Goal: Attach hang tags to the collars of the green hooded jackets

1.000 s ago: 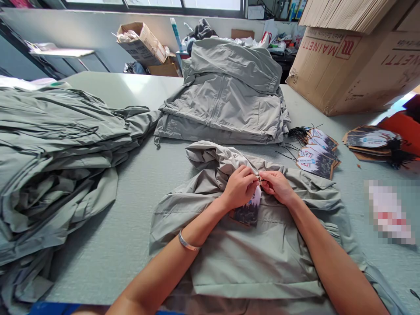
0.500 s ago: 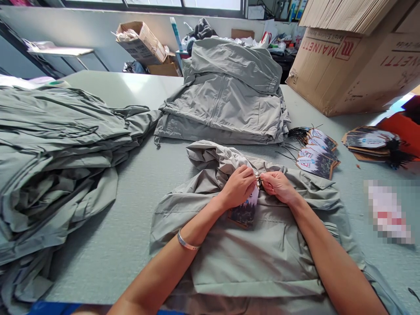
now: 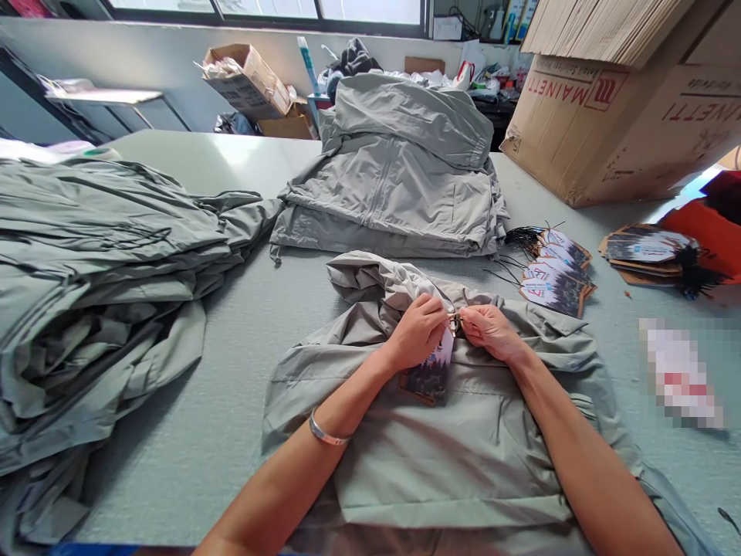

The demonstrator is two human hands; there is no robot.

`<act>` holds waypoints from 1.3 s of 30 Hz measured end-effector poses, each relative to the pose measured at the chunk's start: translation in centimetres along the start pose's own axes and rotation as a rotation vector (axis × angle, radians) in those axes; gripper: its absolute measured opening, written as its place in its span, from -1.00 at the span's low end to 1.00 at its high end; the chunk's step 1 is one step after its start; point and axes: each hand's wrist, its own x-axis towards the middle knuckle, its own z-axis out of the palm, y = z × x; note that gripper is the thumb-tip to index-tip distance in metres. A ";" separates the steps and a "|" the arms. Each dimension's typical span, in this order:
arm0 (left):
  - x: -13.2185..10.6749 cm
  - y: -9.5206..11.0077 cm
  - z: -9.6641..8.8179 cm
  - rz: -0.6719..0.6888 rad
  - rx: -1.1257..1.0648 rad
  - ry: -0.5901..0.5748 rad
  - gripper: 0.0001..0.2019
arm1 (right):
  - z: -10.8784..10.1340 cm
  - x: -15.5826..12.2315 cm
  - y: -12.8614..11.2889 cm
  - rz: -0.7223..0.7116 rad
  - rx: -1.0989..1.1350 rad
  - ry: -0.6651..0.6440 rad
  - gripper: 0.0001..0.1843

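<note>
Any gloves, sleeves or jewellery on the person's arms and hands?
The left hand and right hand are bare, with no gloves, and both forearms show no sleeves. A single shiny metal bangle circles the left wrist; the right wrist has nothing on it.

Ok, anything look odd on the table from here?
One thing: a pixelated patch on the table, right of the hang tags, hides whatever lies there, so I cannot tell what it is.

- Lower centre, the jacket (image 3: 440,455) is plain pale sage grey!
- Dead centre, the hang tag (image 3: 431,380) shows a dark forest print on white, edged brown!
- Right of centre, the stacked tags (image 3: 553,289) match it, with black strings!
- Upper right, a tan carton (image 3: 579,131) carries red lettering!
- Lower left, a silver bangle (image 3: 324,434) gleams!
</note>
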 end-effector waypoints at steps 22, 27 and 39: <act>-0.3 -0.2 1.1 -0.182 -0.259 0.227 -0.72 | 0.0 -0.4 -0.3 -0.021 0.089 0.014 -0.65; -0.2 -0.2 1.1 -0.215 -0.292 0.262 -0.75 | 0.0 -0.4 -0.3 -0.022 0.089 -0.016 -0.67; -0.1 -0.1 1.2 -0.232 -0.399 0.261 -0.81 | -0.2 -0.3 0.0 -0.024 0.027 -0.046 -0.66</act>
